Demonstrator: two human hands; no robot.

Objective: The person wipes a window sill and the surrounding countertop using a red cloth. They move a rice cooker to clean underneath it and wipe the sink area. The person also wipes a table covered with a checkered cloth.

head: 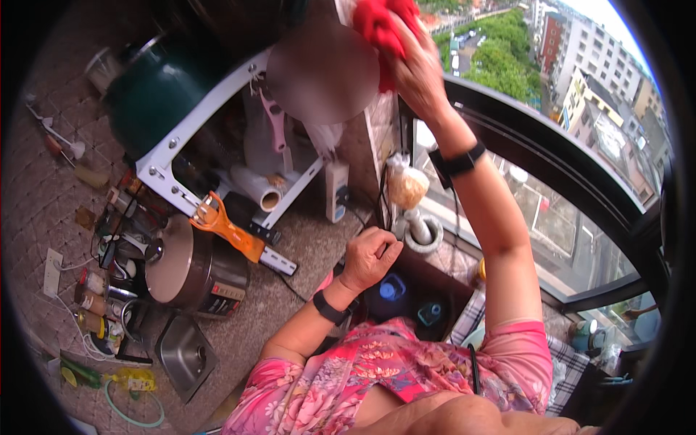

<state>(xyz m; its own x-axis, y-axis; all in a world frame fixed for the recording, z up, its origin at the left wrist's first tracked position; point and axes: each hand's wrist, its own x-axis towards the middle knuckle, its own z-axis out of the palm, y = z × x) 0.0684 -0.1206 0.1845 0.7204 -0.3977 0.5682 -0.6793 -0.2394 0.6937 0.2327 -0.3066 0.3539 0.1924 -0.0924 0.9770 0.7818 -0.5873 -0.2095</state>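
My right hand [416,68] is raised at the top of the view, beside the window. It holds a red cloth [380,27] against a narrow tiled edge [383,119] next to the window frame; the cloth's far side is out of sight. Lower down, my left hand [372,258] is curled in front of my body, over the edge of the countertop, and nothing shows in it. A stone mortar with a pestle [423,234] stands to the right of my left hand, below a tied plastic bag of pale food [406,187].
A white metal rack [201,117] stands at the left, with an orange peeler [231,228] hung on it. Near it are a rice cooker [171,261], a steel sink [186,356], a power strip [336,190] and several jars [92,302]. The black-framed window [549,130] stands at the right.
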